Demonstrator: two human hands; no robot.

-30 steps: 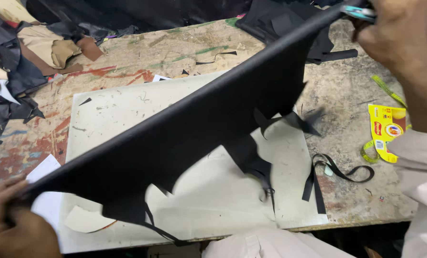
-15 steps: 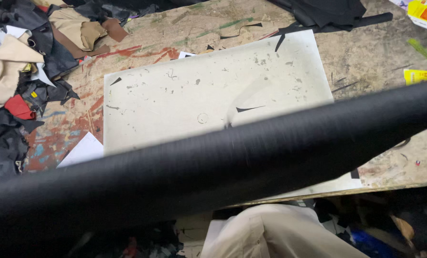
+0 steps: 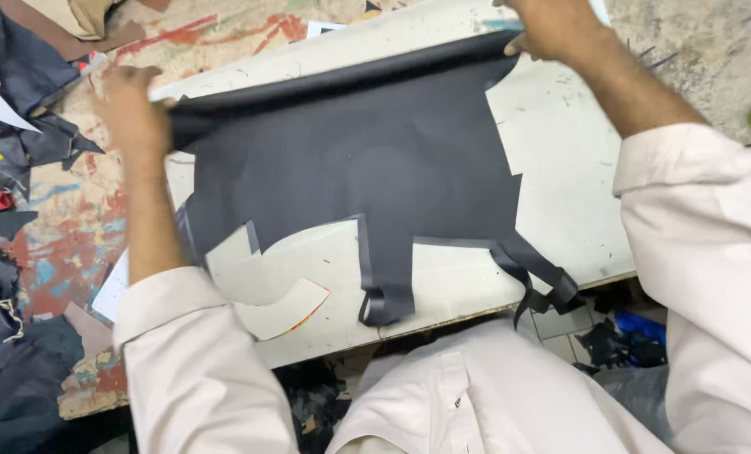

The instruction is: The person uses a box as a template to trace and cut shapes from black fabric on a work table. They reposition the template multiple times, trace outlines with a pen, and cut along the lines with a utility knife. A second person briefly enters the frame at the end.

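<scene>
Gripping black leather sheet (image 3: 375,176) far corners: left hand (image 3: 132,105), right hand (image 3: 552,25), fingers closed; sheet on white cutting board (image 3: 560,193).

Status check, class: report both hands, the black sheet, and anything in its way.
Left hand and right hand grip the far edge of the black cut leather sheet. Sheet flat on white cutting board. Beige card pattern piece partly underneath.

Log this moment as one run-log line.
left hand: grips black sheet far left edge | right hand: grips far right edge | sheet: spread on white cutting board | paper pattern: near edge
</scene>
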